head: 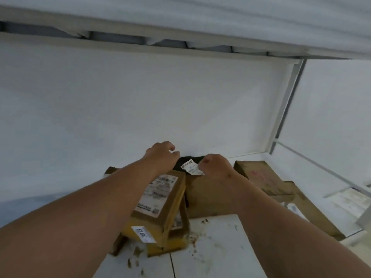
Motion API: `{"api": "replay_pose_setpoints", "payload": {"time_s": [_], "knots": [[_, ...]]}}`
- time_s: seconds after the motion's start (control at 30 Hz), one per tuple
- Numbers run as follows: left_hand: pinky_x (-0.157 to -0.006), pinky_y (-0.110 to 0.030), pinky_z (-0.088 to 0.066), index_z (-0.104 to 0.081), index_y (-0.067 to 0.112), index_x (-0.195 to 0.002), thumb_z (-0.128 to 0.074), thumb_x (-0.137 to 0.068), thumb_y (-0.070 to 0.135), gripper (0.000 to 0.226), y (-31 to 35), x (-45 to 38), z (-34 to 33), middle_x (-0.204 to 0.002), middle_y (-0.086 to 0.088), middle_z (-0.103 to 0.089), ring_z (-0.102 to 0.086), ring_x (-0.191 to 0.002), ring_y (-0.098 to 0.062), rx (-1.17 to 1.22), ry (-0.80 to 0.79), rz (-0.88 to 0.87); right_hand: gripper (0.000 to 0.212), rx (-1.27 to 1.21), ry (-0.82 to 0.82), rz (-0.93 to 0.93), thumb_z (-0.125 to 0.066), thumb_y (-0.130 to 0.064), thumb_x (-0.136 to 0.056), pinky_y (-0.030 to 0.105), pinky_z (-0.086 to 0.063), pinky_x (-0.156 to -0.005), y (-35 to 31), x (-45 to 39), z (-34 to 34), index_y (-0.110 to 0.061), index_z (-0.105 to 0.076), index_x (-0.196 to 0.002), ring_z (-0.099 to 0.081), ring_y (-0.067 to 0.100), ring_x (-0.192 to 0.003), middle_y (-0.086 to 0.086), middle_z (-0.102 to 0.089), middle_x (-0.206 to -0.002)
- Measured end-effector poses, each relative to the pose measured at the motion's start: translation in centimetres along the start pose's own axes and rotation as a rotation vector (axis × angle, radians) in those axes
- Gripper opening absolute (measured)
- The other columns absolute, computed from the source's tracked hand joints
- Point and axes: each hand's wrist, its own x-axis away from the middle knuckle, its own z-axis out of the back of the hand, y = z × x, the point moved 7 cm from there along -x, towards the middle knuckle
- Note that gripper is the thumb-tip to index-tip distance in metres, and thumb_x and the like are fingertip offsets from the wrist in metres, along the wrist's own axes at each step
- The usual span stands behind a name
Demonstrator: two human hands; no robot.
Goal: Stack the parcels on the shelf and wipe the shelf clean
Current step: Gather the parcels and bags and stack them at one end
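A small black parcel (189,160) with a white label sits at the back of the white shelf (216,249), against the wall. My left hand (162,155) curls over its left end and my right hand (215,164) grips its right end by the label. Below my left forearm lies a stack of brown and yellow cardboard parcels (160,209) with printed labels. A large flat brown parcel (210,197) rests under my right wrist. The shelf surface in front carries brown dirt specks.
More brown boxes (263,177) lie to the right on the shelf. A metal shelf upright (287,105) stands at the right, with a rail running off from it. The shelf board above (180,21) hangs close overhead. The white wall closes the back.
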Motion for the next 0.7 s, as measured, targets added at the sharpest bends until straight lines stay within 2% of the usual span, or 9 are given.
{"api": "replay_pose_setpoints", "payload": {"time_s": [0.07, 0.17, 0.23, 0.33, 0.43, 0.53, 0.57, 0.63, 0.7], "knots": [[-0.097, -0.037, -0.044, -0.049, 0.018, -0.132, -0.043, -0.094, 0.036, 0.042, 1.5, -0.9, -1.5, -0.137, -0.006, -0.050, -0.049, -0.120, -0.024, -0.031, -0.035, -0.010, 0.024, -0.010, -0.036, -0.016, -0.054, -0.023, -0.093, 0.036, -0.050, -0.087, 2.4, -1.1, -0.2, -0.011, -0.068, -0.108, -0.063, 0.030, -0.106, 0.011, -0.068, -0.109], [-0.071, -0.025, -0.040, -0.056, 0.015, -0.108, -0.043, -0.097, 0.028, 0.021, 3.7, -2.2, -3.4, -0.125, -0.010, -0.059, -0.051, -0.099, -0.019, -0.072, -0.110, -0.037, 0.029, 0.031, -0.069, -0.041, -0.052, -0.024, -0.095, 0.036, -0.050, -0.089, 5.1, -2.7, -0.5, -0.008, -0.067, -0.114, -0.063, 0.030, -0.107, 0.013, -0.067, -0.114], [-0.072, -0.026, -0.036, -0.057, 0.010, -0.109, -0.042, -0.098, 0.025, 0.024, 4.6, -3.3, -4.6, -0.119, -0.011, -0.059, -0.049, -0.097, -0.019, -0.072, -0.153, -0.027, 0.032, 0.107, -0.107, -0.042, -0.049, -0.025, -0.098, 0.035, -0.050, -0.092, 6.4, -3.8, -0.8, -0.007, -0.065, -0.119, -0.061, 0.028, -0.109, 0.012, -0.066, -0.119], [-0.078, -0.027, -0.034, -0.056, 0.010, -0.101, -0.040, -0.098, 0.019, 0.019, 5.6, -5.1, -6.5, -0.090, -0.005, -0.051, -0.044, -0.094, -0.019, -0.043, -0.179, 0.020, 0.033, 0.155, -0.119, -0.029, -0.049, -0.024, -0.098, 0.031, -0.047, -0.088, 8.2, -5.8, -0.3, -0.005, -0.063, -0.121, -0.060, 0.026, -0.110, 0.011, -0.063, -0.122], [-0.060, -0.024, -0.034, -0.050, 0.008, -0.078, -0.039, -0.096, 0.014, 0.022, 5.9, -6.8, -9.2, -0.071, -0.001, -0.041, -0.044, -0.079, -0.019, 0.002, -0.212, 0.107, 0.029, 0.147, -0.122, -0.011, -0.050, -0.023, -0.097, 0.028, -0.042, -0.071, 9.5, -8.0, 0.0, -0.005, -0.065, -0.114, -0.058, 0.023, -0.096, 0.009, -0.064, -0.113], [-0.053, -0.022, -0.032, -0.060, 0.004, -0.103, -0.041, -0.096, 0.017, 0.024, 5.2, -8.4, -11.6, -0.074, -0.002, -0.046, -0.047, -0.070, -0.016, -0.051, -0.178, 0.163, 0.031, 0.181, -0.121, 0.027, -0.048, -0.026, -0.099, 0.027, -0.043, -0.078, 10.0, -10.7, -0.1, -0.007, -0.061, -0.119, -0.059, 0.025, -0.107, 0.010, -0.064, -0.121], [-0.058, -0.023, -0.036, -0.060, 0.003, -0.112, -0.042, -0.096, 0.019, 0.029, 4.9, -8.7, -12.0, -0.079, -0.004, -0.052, -0.051, -0.074, -0.018, -0.084, -0.133, 0.166, 0.032, 0.190, -0.110, 0.043, -0.048, -0.026, -0.100, 0.028, -0.043, -0.082, 9.8, -11.5, -0.1, -0.007, -0.059, -0.122, -0.059, 0.025, -0.112, 0.010, -0.063, -0.124], [-0.074, -0.028, -0.043, -0.058, 0.003, -0.120, -0.041, -0.096, 0.021, 0.034, 4.6, -8.9, -13.0, -0.105, -0.010, -0.062, -0.059, -0.097, -0.025, -0.166, -0.097, 0.196, 0.033, 0.212, -0.106, 0.065, -0.047, -0.026, -0.100, 0.026, -0.041, -0.080, 10.3, -13.4, -0.7, -0.006, -0.057, -0.124, -0.059, 0.025, -0.114, 0.011, -0.062, -0.126], [-0.093, -0.030, -0.043, -0.051, 0.005, -0.130, -0.038, -0.098, 0.021, 0.038, 4.5, -8.6, -14.7, -0.129, -0.012, -0.056, -0.054, -0.118, -0.026, -0.235, -0.150, 0.218, 0.032, 0.234, -0.131, 0.080, -0.047, -0.024, -0.099, 0.026, -0.039, -0.076, 10.7, -14.8, -1.8, -0.004, -0.057, -0.122, -0.060, 0.025, -0.112, 0.012, -0.062, -0.125]]}}
